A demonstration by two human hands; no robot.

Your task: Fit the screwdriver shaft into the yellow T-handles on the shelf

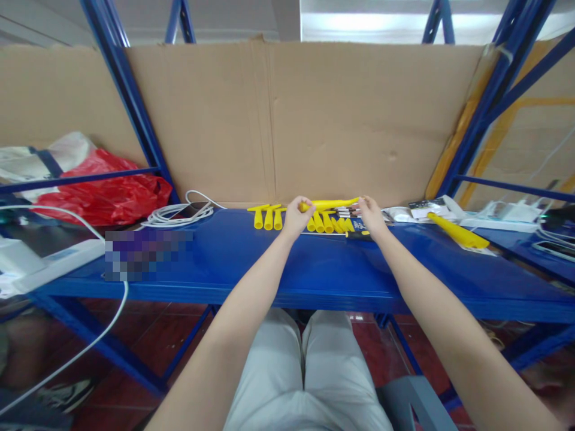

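Observation:
Above the back part of the blue table, my left hand (300, 214) is closed on the round left end of a long yellow plastic piece (332, 204). At its thin right tip, the fingers of my right hand (371, 214) are pinched together. Several similar yellow pieces with round tube ends, such as this yellow tube piece (268, 218), stand in a row left of my left hand. More yellow pieces (319, 223) lie between my hands, below the held one. A screwdriver (358, 235) with a black and yellow handle rests in front of them, near my right wrist.
The blue table (332, 269) stands against a cardboard panel (314, 120) between blue metal posts. At the left are a red plastic bag (108, 185), a coiled white cable (177, 215) and a power strip (63, 266). A larger yellow piece (458, 230) lies at the right.

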